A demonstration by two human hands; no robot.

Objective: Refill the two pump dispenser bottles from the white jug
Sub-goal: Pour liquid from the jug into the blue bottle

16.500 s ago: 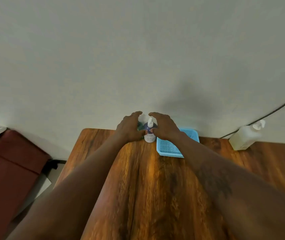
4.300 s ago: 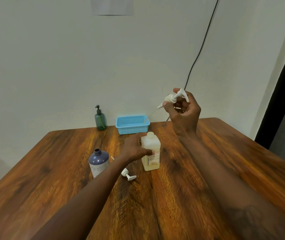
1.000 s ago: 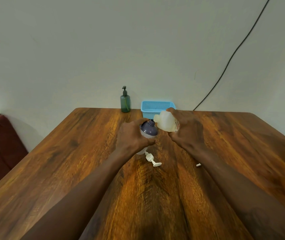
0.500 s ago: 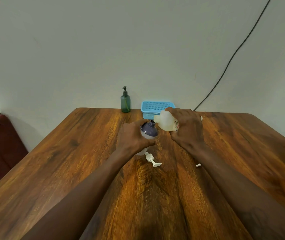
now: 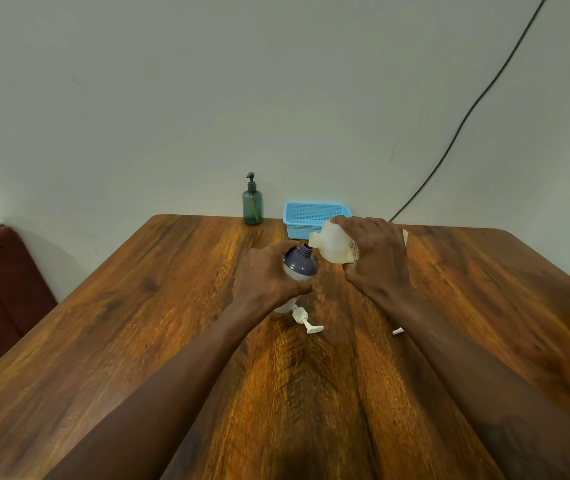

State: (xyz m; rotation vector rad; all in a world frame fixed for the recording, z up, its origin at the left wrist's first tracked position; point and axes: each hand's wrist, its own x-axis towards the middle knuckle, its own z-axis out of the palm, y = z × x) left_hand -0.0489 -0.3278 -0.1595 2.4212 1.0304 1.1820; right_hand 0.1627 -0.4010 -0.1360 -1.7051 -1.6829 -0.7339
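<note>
The left hand (image 5: 266, 275) wraps the tilted purple dispenser bottle (image 5: 300, 265). The right hand (image 5: 377, 258) clasps the white jug (image 5: 333, 245), mouths meeting between the fingertips. Any drift would likely spill liquid.

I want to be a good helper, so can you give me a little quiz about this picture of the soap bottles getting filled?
1. True or false: the green pump bottle has its pump on top.
2. Pick one: the right hand tips the white jug so its mouth meets the neck of A) the purple bottle, B) a glass, C) a bowl.
3. Fill the gap: the loose white pump lies on the wooden ____.
Key: 1 true; 2 A; 3 table.
</note>
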